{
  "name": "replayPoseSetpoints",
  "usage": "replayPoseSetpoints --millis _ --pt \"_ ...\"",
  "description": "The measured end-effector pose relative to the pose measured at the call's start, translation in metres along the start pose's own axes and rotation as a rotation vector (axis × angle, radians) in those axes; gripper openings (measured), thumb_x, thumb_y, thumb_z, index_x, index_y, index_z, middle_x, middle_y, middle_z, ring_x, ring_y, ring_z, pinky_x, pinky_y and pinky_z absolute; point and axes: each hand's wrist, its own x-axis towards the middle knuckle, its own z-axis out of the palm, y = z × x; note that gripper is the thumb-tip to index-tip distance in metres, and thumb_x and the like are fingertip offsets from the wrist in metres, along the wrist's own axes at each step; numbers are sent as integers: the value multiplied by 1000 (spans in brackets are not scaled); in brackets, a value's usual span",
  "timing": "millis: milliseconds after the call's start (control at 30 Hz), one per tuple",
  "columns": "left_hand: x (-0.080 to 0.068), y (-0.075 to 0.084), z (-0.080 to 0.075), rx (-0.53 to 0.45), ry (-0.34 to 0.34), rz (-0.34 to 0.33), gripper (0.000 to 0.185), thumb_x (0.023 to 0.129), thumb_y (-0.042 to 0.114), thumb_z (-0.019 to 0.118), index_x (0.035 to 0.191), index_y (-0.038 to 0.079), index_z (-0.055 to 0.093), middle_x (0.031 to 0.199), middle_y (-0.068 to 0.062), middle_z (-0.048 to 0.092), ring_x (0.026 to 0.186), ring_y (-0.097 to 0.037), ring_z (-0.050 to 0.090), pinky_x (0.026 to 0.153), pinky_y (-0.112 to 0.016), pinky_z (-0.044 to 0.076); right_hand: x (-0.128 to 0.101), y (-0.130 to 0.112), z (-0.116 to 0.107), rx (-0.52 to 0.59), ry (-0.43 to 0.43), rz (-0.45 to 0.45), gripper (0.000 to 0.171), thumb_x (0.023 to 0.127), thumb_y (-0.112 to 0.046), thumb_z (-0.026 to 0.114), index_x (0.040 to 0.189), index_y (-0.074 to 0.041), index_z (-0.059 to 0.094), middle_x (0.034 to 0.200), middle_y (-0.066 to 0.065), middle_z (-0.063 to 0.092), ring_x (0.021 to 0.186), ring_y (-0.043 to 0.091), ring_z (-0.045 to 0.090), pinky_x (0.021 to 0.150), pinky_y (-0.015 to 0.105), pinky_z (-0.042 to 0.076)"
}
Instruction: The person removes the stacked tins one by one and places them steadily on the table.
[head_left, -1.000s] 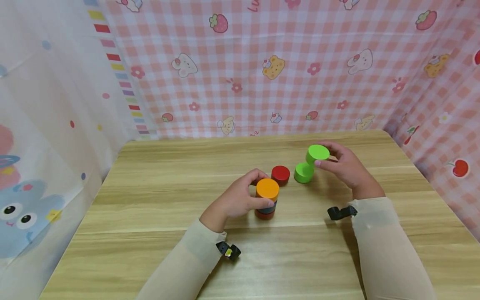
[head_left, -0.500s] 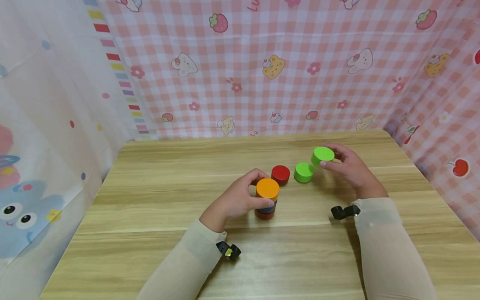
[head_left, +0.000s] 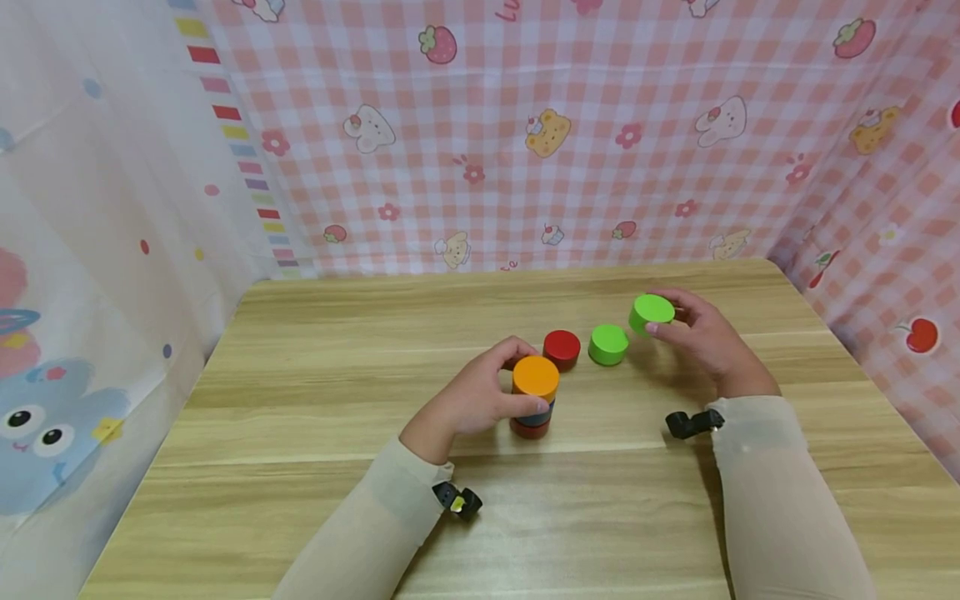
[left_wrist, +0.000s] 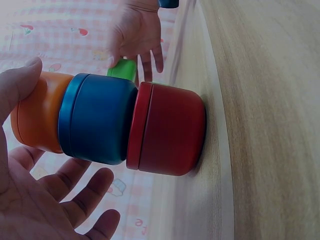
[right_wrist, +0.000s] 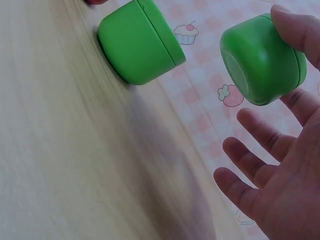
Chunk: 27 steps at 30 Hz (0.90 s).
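Note:
A stack of round blocks stands mid-table: an orange block on a blue block on a red block. My left hand curls round the stack, thumb on the orange top piece. My right hand pinches a green block and holds it lifted off the table, tilted. A second green block rests on the table to its left. A lone red block sits between it and the stack.
The wooden table is walled in by pink checked cloth at the back and right, and a pale printed cloth on the left. Small black wrist devices sit at both sleeves.
My right hand has carried the lifted green block to the right, away from the green block on the table. The left hand and the stack have stayed still.

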Motion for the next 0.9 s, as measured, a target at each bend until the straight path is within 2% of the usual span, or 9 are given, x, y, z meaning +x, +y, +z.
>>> replayPoseSetpoints --millis 167,400,533,700,900 --pt "0 -1 0 -4 -4 -3 47 88 22 87 127 25 61 125 1 62 121 -25 56 110 -56 45 1 4 -3 -6 -2 45 60 101 -25 74 154 -11 50 127 -17 56 118 17 50 99 36 36" --pt "0 -1 0 -1 -5 1 46 89 22 87 127 25 61 125 2 62 120 -24 56 108 -54 47 -1 9 -5 -5 -14 36 58 101 -23 73 153 -8 50 124 -20 57 110 8 55 92 27 42" --pt "1 -2 0 2 -5 3 46 89 23 87 127 25 61 125 2 62 120 -24 56 108 -54 47 -2 12 -6 0 -27 44 57 102 -23 72 153 -8 50 125 -19 57 108 7 56 88 25 45" --pt "1 -3 1 6 -5 5 46 88 23 87 127 25 61 125 2 63 120 -23 56 108 -53 47 -2 18 -9 -30 -41 101 61 102 -29 72 156 -12 47 128 -19 54 112 8 54 89 28 43" --pt "0 -2 0 10 -5 -3 46 89 24 86 127 25 60 125 3 62 120 -23 57 107 -52 48 -1 21 -9 -33 -61 129 62 103 -30 71 156 -10 46 129 -17 53 114 9 53 94 28 42"
